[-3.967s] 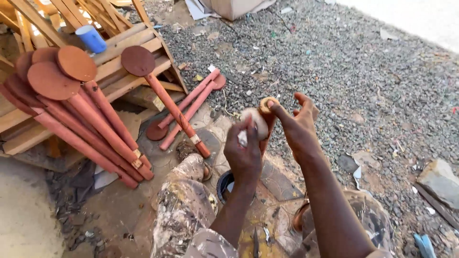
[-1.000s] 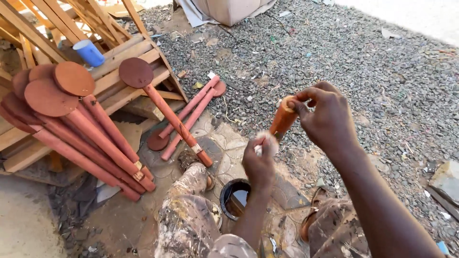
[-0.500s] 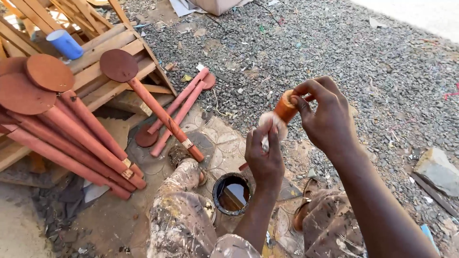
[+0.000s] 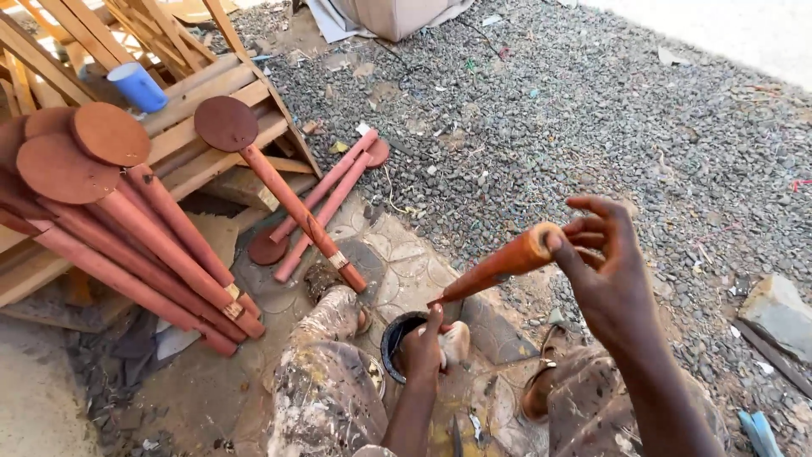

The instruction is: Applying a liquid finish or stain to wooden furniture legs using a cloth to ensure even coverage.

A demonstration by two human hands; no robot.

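My right hand (image 4: 602, 271) grips the thick upper end of a tapered, reddish-brown wooden stick (image 4: 495, 267) that slopes down to the left. My left hand (image 4: 427, 343) holds a pale wad of cloth (image 4: 455, 341) at the stick's thin lower tip, just above a small dark round tin (image 4: 397, 337) on the ground between my knees. My paint-stained trouser legs (image 4: 321, 389) frame the tin.
Several red-brown pestle-like sticks with round disc ends (image 4: 110, 182) lean on a wooden frame (image 4: 211, 93) at the left; two more (image 4: 326, 199) lie on the ground. A blue cup (image 4: 138, 86) sits on the frame. Gravel (image 4: 592, 110) covers the right, with a stone (image 4: 774, 309).
My left hand with the cloth has slid down the stick from near its top to the thin lower tip by the tin. My right hand has tilted the stick outward.
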